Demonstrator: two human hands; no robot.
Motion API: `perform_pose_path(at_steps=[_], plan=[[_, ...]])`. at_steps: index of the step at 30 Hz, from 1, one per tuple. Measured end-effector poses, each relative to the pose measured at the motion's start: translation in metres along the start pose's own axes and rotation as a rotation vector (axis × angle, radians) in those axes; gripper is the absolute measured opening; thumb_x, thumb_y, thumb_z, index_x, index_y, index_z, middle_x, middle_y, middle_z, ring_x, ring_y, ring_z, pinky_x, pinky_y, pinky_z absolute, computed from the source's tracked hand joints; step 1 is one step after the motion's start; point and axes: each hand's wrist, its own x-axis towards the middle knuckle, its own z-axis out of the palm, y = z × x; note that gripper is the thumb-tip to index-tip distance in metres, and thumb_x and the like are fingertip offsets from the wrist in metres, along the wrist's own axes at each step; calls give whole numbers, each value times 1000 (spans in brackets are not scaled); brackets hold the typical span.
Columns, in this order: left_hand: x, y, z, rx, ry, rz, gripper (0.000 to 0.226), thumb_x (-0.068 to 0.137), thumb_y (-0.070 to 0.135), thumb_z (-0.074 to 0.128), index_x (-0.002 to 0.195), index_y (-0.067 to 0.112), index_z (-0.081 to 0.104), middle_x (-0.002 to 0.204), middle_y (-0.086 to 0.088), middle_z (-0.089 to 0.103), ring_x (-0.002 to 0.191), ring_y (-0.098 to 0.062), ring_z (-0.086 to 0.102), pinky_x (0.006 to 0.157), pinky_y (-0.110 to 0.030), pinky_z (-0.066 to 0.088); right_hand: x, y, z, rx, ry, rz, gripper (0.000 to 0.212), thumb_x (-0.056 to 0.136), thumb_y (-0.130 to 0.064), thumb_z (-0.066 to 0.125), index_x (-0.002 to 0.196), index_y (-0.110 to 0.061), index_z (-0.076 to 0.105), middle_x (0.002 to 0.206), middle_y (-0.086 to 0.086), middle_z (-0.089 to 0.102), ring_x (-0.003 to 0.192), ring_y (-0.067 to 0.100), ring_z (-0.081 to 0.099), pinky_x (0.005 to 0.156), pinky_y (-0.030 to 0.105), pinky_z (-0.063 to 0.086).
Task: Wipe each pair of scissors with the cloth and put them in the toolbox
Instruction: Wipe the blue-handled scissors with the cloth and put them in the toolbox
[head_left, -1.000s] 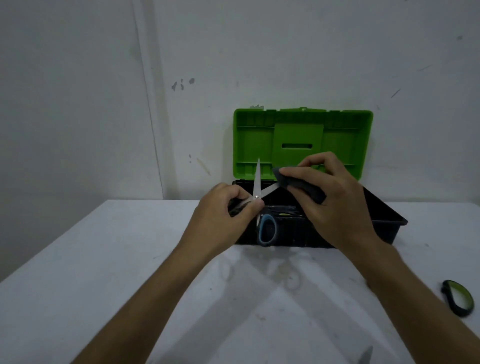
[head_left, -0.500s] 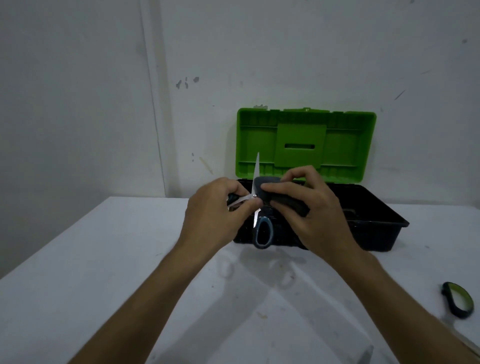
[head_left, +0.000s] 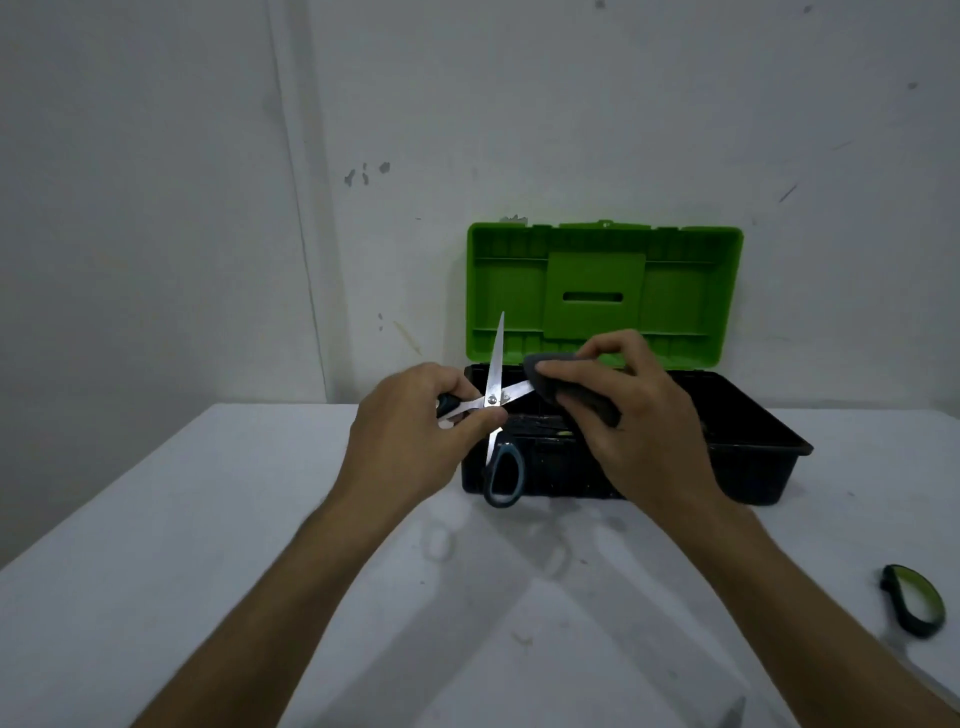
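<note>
Two hands meet at frame centre before the open toolbox (head_left: 737, 467). Left hand (head_left: 415, 441) grips one handle of the splayed scissors (head_left: 493, 400); right hand (head_left: 639, 415), clamped on the cloth (head_left: 566, 387), has slid from the pivot, where it sat half a second earlier, outward along the right-pointing blade. Wiping is judged mid-stroke; a second pair's handle (head_left: 911, 603) waits at lower right.

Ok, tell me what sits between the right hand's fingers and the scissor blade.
In the head view, the dark grey cloth lies between them: the right hand pinches it around one blade of the open scissors, which the left hand holds.
</note>
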Motion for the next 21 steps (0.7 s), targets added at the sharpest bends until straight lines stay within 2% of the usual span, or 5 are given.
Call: perform_pose_path(at_steps=[3, 6, 11, 17, 21], plan=[[1, -3, 3, -41, -14, -20, 22, 80, 44, 73, 85, 23, 70, 87, 9, 67, 82, -10, 59, 66, -24, 44, 2, 16, -12, -28, 68, 117, 29, 87, -19, 71, 115, -26, 72, 108, 0, 53, 87, 15, 57, 68, 14, 44], [2, -1, 6, -55, -29, -67, 22, 79, 43, 74, 85, 23, 68, 91, 7, 68, 87, -12, 62, 73, -30, 49, 6, 11, -20, -12, 113, 73, 29, 87, -19, 71, 115, -25, 73, 110, 2, 54, 88, 14, 56, 68, 27, 53], [4, 0, 4, -140, -33, -113, 25, 77, 48, 74, 87, 26, 68, 86, 3, 70, 74, -13, 61, 60, -24, 40, 0, -17, -3, 20, -93, -124, 29, 91, -25, 69, 118, -33, 71, 117, 0, 54, 97, 15, 58, 67, 37, 58], [1, 4, 1, -176, -65, -115, 23, 78, 47, 74, 86, 26, 69, 75, 6, 66, 62, -8, 55, 55, -22, 36, 0, 1, -8, -136, 33, -38, 31, 86, -14, 72, 114, -27, 73, 114, 6, 56, 87, 18, 57, 62, 33, 57], [0, 12, 3, -174, -44, -89, 23, 78, 45, 74, 89, 25, 69, 81, 7, 68, 72, -10, 62, 61, -23, 44, 2, -1, -15, -105, 28, -137, 28, 90, -19, 69, 117, -26, 72, 116, 8, 56, 86, 8, 46, 64, 27, 53]])
